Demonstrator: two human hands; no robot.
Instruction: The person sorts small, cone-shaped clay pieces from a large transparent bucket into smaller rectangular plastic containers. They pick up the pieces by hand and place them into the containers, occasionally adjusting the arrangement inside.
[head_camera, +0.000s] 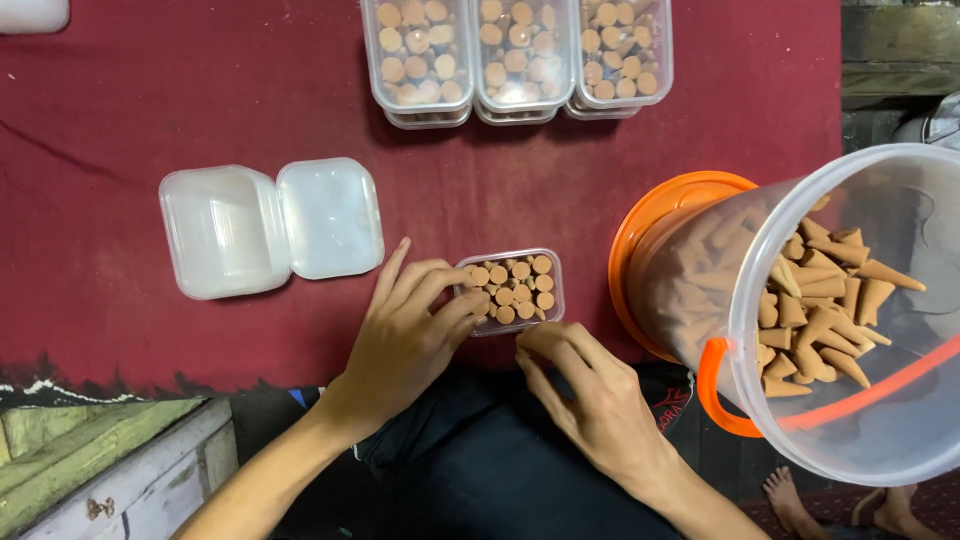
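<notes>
1. At the far left edge, low down, a worn wooden box (110, 470) painted pale green and white sits below the edge of the dark red cloth (150, 100) that covers the work surface.
2. Further right on the cloth lies an empty clear plastic container (224, 232) with its hinged lid (331, 217) flung open flat beside it.
3. The person's left hand (405, 335) comes next, palm down with the fingers spread, not gripping anything; its fingertips rest against the left wall of a small clear box (512, 291).
4. That small clear box sits on the cloth just in front of the person, near the cloth's near edge, and is packed with brown incense cones (515, 287) standing on end.
5. Up at the top edge, well apart from the hands, three filled clear boxes (520, 55) of the same cones stand in a row, each stacked on another.
6. The right hand (585, 395) is just below the small box's near right corner, fingers curled inward with the tips pinched together; I cannot tell whether a cone is between them.
7. At the right, a clear plastic bucket (850, 300) with an orange handle (725, 390) lies tilted toward the person, with loose cones (815, 310) heaped inside it.
</notes>
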